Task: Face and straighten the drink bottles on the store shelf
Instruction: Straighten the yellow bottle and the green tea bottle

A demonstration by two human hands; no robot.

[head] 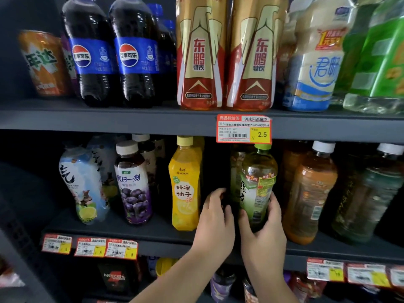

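Observation:
A green tea bottle (pixel 256 184) with a green cap stands on the middle shelf (pixel 122 231), its label turned partly to the right. My right hand (pixel 263 232) wraps around its lower part, thumb on the left side and fingers on the right. To its left, my left hand (pixel 215 221) reaches into the dark gap next to a yellow honey-pomelo bottle (pixel 185 186), fingers curled; what they touch is hidden in shadow. A purple grape drink bottle (pixel 134 184) and a pale blue bottle (pixel 84 186) stand further left.
The upper shelf holds an orange can (pixel 44 62), two cola bottles (pixel 113 51), two gold energy-drink bottles (pixel 225 53), a white bottle (pixel 314 55) and a green one (pixel 380 55). Brown (pixel 310 193) and dark bottles (pixel 367 195) stand right. Price tags (pixel 243 129) hang on shelf edges.

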